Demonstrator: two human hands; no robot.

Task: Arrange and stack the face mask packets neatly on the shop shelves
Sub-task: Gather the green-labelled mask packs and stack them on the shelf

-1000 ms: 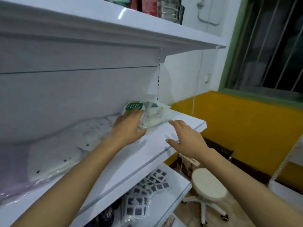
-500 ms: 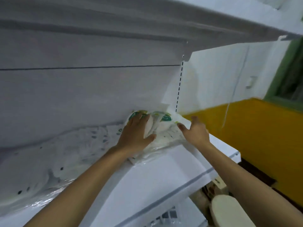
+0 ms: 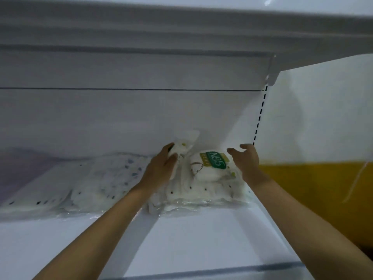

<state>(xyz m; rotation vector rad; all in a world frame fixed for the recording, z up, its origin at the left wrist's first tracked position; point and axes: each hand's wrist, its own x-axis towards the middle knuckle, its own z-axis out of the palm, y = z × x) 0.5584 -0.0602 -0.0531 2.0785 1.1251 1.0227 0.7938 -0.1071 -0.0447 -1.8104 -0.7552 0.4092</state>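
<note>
N95 packet (image 3: 212, 165) flat on stack, just left of right hand (image 3: 247, 160), fingers spread, empty; left hand (image 3: 161, 168) grips upright packet (image 3: 182, 147) leftward.

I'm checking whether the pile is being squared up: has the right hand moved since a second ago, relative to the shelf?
Yes. The right hand went from the shelf's front edge to the back, beside the N95 packet.

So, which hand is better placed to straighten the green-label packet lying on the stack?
Probably the right hand: it hovers open just beside the green-label packet and holds nothing. The left hand is busy gripping another packet near the back wall.
</note>
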